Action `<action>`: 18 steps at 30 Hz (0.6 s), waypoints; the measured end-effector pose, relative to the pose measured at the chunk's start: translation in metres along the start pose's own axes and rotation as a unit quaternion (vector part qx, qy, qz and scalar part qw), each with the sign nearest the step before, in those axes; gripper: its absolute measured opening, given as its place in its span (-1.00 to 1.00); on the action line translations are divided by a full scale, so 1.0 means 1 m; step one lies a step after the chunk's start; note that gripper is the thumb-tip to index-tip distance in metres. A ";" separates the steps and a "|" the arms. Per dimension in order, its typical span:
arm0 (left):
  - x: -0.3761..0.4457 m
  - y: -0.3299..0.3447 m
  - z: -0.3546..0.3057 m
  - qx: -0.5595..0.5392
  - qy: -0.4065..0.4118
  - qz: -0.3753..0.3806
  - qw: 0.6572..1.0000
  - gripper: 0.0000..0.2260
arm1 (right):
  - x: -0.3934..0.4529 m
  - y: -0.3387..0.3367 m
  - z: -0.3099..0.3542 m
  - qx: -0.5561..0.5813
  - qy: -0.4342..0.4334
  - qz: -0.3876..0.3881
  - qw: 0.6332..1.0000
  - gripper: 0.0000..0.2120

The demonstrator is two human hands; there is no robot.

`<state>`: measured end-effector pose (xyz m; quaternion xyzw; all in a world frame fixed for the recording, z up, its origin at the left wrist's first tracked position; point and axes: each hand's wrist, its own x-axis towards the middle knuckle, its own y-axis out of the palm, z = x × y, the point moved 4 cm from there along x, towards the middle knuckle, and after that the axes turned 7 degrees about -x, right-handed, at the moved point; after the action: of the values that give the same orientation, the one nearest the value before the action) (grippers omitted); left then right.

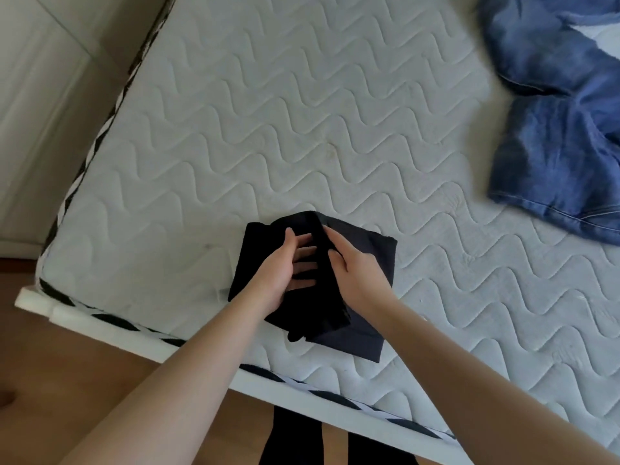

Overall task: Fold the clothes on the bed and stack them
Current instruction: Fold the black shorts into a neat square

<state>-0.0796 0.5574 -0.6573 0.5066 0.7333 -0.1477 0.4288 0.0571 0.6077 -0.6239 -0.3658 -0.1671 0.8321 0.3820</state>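
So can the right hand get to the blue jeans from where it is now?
Probably yes. The mattress between the right hand and the blue jeans is bare, so nothing blocks the way. But the hand is busy gripping the black garment with the left hand, and the jeans lie far off, likely needing a lean.

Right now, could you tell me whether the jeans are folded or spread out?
Spread out: the jeans lie loose and rumpled on the mattress.

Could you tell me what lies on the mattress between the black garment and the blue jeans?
Nothing: in the head view, only bare quilted mattress separates the black garment from the blue jeans.
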 end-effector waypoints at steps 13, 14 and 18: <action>0.012 -0.071 0.003 0.149 -0.036 -0.120 0.981 -0.26 | 0.029 0.064 0.004 0.123 0.041 0.105 0.986 -0.65; 0.013 -0.071 0.001 0.219 -0.018 -0.136 0.966 -0.27 | 0.028 0.056 -0.005 0.119 0.038 0.076 0.989 -0.68; 0.018 -0.058 0.006 0.305 0.033 -0.149 0.940 -0.46 | 0.024 0.008 -0.044 0.022 0.056 -0.112 0.992 -0.74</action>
<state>-0.1300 0.5390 -0.6876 0.5028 0.7338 -0.4097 0.2022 0.0746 0.6205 -0.6693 -0.3825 -0.1667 0.7658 0.4893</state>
